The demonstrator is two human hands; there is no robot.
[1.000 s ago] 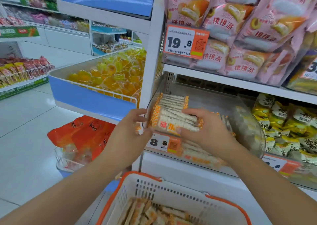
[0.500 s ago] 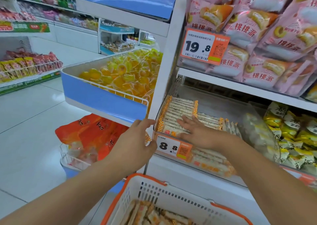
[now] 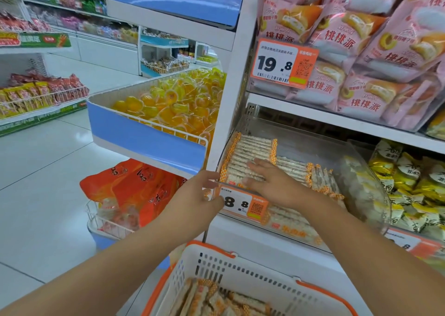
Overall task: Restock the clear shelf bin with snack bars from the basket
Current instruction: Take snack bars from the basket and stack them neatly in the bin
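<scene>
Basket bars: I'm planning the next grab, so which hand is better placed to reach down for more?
Probably the left hand: it rests at the clear bin's front corner, holding nothing. The right hand lies flat on the stacked bars, deeper inside. The basket sits below both.

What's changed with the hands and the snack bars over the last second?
The right hand let go of the stack of snack bars it was gripping; they now lie in the clear bin under its flat fingers. The left hand stays at the bin's front corner.
</scene>
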